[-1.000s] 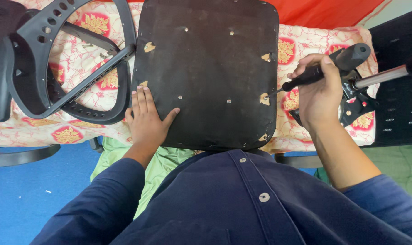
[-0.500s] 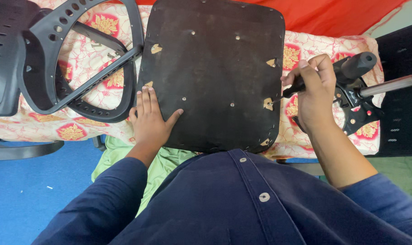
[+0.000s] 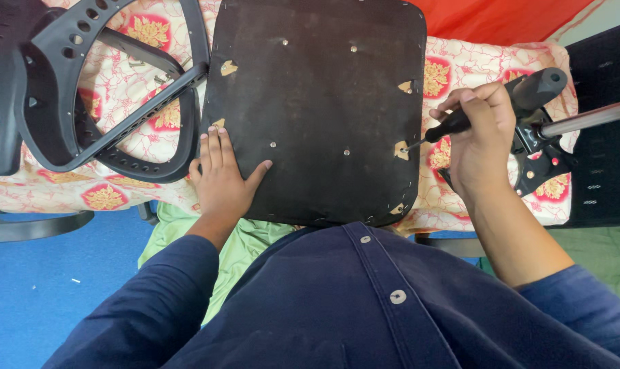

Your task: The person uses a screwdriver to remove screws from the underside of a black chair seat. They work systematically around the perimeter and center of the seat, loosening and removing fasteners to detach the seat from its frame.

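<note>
Blue floor (image 3: 44,287) shows below a table (image 3: 119,195) draped in a cream cloth with red and gold floral squares, where a person in a dark blue buttoned shirt leans over an upturned seat board (image 3: 317,102). Nearest the body, the left hand (image 3: 222,176) lies flat and open on the board's lower left corner, fingers together and thumb spread, pressing the dark panel down and holding nothing. To the right, the right hand (image 3: 479,147) is closed around the black handle of a screwdriver (image 3: 501,102), whose thin shaft slants down to a bare wooden patch on the board's right edge. Against half a second ago, the handle has tipped slightly and the fingers have shifted around it while the tip stays at the same patch, which suggests the tool is being turned at a fastener there. Beyond the right hand, a black metal chair mechanism (image 3: 535,160) with a silver gas cylinder (image 3: 580,119) rests on the cloth. Farther left, a perforated black plastic chair frame (image 3: 112,89) lies on the table beside the board, with red fabric (image 3: 501,17) behind.
</note>
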